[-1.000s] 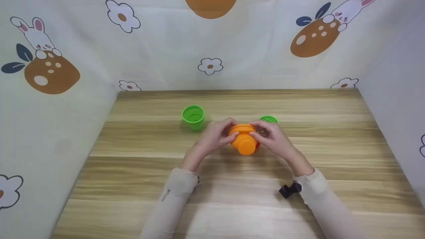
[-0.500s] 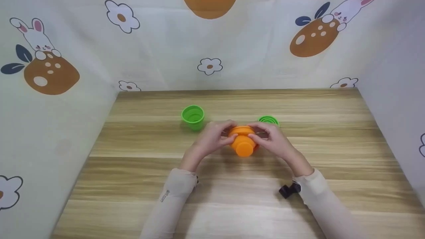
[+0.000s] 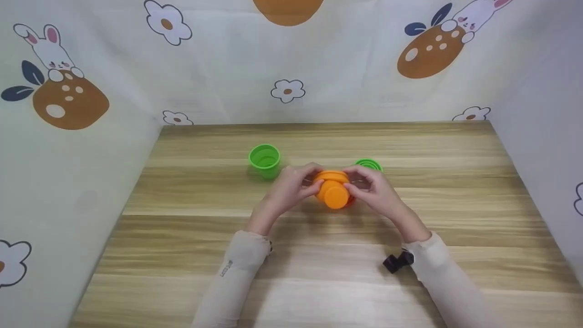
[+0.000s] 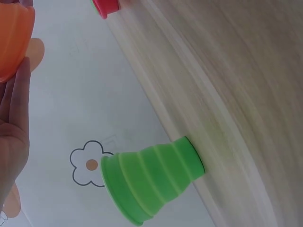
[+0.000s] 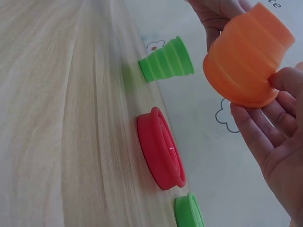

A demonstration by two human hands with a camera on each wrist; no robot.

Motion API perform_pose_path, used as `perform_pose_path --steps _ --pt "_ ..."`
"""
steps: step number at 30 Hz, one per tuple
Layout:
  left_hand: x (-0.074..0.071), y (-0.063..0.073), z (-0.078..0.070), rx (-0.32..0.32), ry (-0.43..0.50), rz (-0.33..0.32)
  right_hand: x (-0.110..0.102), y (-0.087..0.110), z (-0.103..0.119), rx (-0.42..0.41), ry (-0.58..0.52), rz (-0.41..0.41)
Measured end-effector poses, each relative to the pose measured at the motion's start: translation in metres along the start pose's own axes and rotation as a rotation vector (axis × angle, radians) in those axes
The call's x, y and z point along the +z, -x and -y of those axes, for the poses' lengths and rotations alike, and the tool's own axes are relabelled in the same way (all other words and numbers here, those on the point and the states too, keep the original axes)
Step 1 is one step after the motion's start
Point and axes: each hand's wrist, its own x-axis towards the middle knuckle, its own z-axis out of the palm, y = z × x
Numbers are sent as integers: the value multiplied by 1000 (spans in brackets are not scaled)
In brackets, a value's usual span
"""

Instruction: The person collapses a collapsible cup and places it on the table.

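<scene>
An orange collapsible cup (image 3: 336,197) is held up off the table between both hands, its narrow base turned toward the head camera. My left hand (image 3: 294,184) grips its left side, thumb on the near wall and fingers near the rim. My right hand (image 3: 374,189) grips the opposite side in the same way. In the right wrist view the orange cup (image 5: 248,59) is drawn out, with ridged walls. Below it a flattened red collapsible cup (image 5: 158,149) lies on the table, mostly hidden in the head view.
A drawn-out green collapsible cup (image 3: 265,159) stands upright behind my left hand. Behind my right hand lies a flattened green collapsible cup (image 3: 370,164), partly covered by that hand. The wooden table (image 3: 182,250) is bordered by patterned curtains (image 3: 227,59) at the back and sides.
The orange cup's base dips slightly toward me, then tips back up. Both hands keep their grip and shift only a little. The green cups stay where they were.
</scene>
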Motion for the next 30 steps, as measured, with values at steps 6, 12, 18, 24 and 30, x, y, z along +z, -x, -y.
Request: perform_pose_path --steps 6,12,18,24,30 --pt "1 -1 -1 -6 -24 -12 5 0 2 -29 111 -64" --pt "1 -2 -3 2 -46 -41 7 0 2 -75 151 -105" --pt "-1 -2 -2 -8 -18 -66 4 2 0 -54 -2 -46" --pt "0 -1 -1 -14 3 -80 6 2 -1 -20 -67 -50" --pt "2 -1 -1 -1 22 -85 11 1 1 -35 17 -115"
